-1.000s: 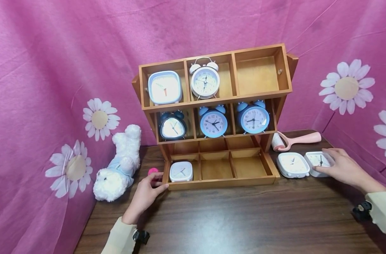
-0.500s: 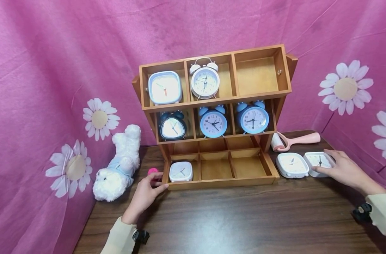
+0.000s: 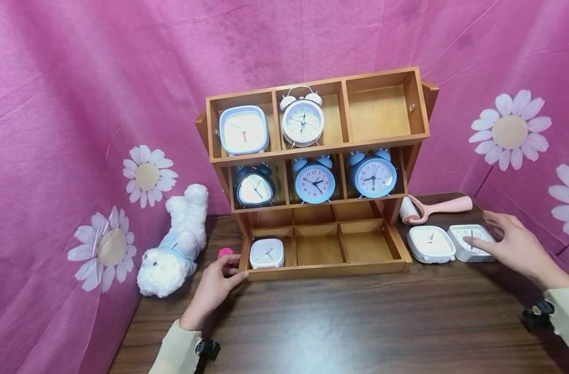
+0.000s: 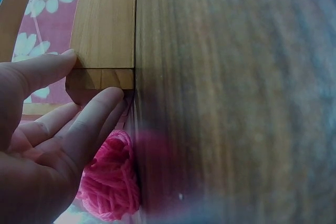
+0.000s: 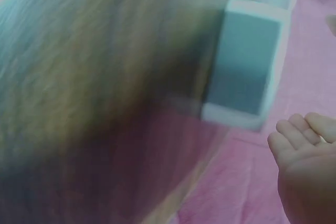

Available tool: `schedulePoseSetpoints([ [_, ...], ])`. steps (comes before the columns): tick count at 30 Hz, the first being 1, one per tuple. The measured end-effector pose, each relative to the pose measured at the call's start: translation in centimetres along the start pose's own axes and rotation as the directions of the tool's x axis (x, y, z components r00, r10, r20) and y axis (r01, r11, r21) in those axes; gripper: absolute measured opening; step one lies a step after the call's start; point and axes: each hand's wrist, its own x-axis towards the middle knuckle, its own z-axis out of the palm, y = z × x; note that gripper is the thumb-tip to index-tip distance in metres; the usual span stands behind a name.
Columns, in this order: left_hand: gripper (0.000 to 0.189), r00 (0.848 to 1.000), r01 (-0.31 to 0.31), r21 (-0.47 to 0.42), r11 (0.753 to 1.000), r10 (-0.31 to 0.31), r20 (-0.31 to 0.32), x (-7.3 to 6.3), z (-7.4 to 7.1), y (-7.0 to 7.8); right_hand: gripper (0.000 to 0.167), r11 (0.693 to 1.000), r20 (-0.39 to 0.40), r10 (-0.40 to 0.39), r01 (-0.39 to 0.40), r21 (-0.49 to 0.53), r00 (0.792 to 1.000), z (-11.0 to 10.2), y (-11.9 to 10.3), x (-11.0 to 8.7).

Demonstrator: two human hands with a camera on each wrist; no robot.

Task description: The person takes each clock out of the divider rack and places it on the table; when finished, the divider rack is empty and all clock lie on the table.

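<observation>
My left hand (image 3: 216, 282) rests at the lower left front corner of a wooden display shelf (image 3: 328, 271). In the left wrist view its thumb and extended fingers touch the corner of the board (image 4: 105, 24). My right hand (image 3: 518, 248) hovers with spread fingers by the right-hand square white alarm clock (image 3: 476, 254), its thumb overlapping the clock's face in the head view. Relaxed fingers of the right hand (image 5: 310, 166) show apart from the white clock (image 5: 244, 61) in the right wrist view. A second white clock (image 3: 431, 244) lies just left of it.
The shelf's compartments hold several clocks, among them a white twin-bell clock (image 3: 303, 124) and a blue one (image 3: 315, 183). A white plush toy (image 3: 172, 254) lies left, with pink yarn (image 4: 111, 177) near the left hand. Behind the loose clocks lies a pink lint roller (image 3: 445, 205).
My right hand has let go of the right-hand white clock and drawn slightly up and away, its fingers spreading. The left hand has stayed at the shelf corner.
</observation>
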Motion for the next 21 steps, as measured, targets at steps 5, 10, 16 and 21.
schedulePoseSetpoints([
  [5,0.044,1.0,-0.004,-0.003,1.0,0.004,-0.001,0.0,0.0,-0.1,0.096,0.998,-0.082,-0.016,0.021,0.053,0.996,-0.6,-2.5,-0.2],
  [10,0.044,1.0,0.0,-0.01,1.0,0.0,0.001,-0.1,0.0,0.0,0.087,0.986,-0.17,-0.063,0.087,0.141,0.983,-0.6,-6.0,-1.2],
  [16,0.044,1.0,0.002,-0.004,1.0,-0.002,0.002,-0.1,0.0,0.0,0.079,0.963,-0.175,-0.078,0.12,0.243,0.981,0.5,-10.5,-2.9],
  [21,0.044,1.0,0.003,0.006,1.0,-0.003,0.002,-0.1,0.0,0.2,0.074,0.935,-0.183,-0.152,0.202,0.291,0.971,1.5,-13.9,-3.7],
])
